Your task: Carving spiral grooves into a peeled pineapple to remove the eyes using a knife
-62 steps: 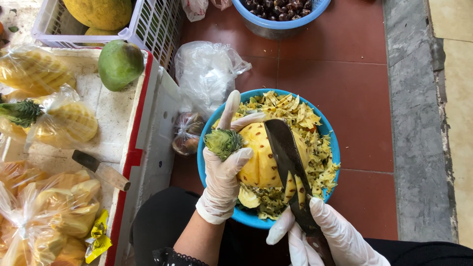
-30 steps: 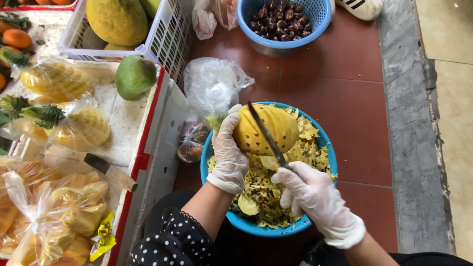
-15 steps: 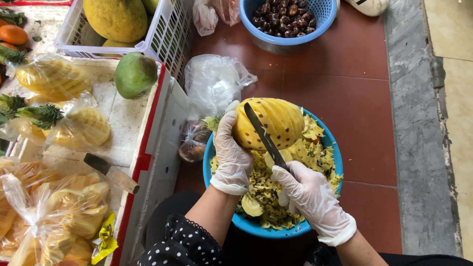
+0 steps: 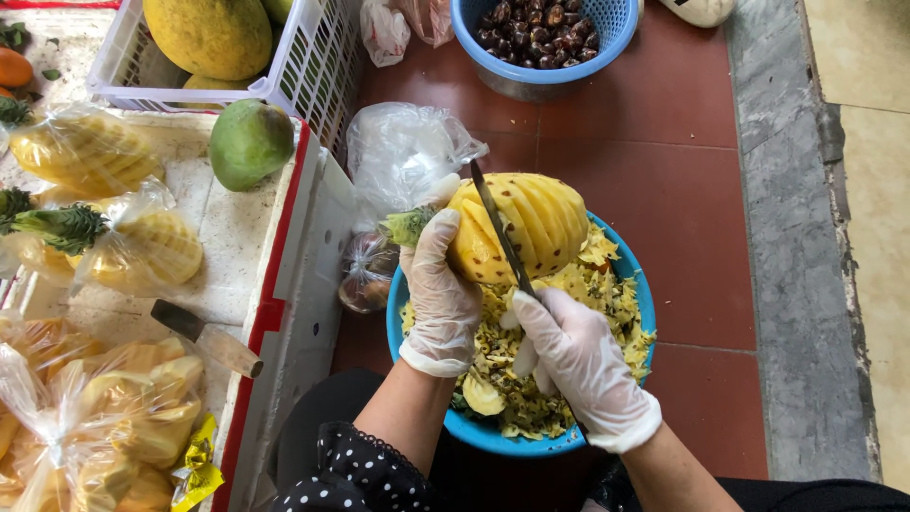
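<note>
My left hand (image 4: 440, 301) fingers clamped round peeled pineapple (image 4: 519, 228) above blue bowl (image 4: 641, 294); right hand (image 4: 578, 365) fingers closed on knife (image 4: 500, 230), blade against fruit.

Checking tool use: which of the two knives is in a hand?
The knife across the pineapple, held by the right hand; the other knife lies untouched on the tray.

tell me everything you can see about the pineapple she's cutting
The pineapple is peeled, yellow and oval, lying on its side above the blue bowl of peelings. Slanting grooves run across its right part, while dark eyes dot the lower left. A short green crown stump points left. The gloved left hand grips its crown end, and the knife, held by the gloved right hand, lies diagonally against its flesh.
</note>
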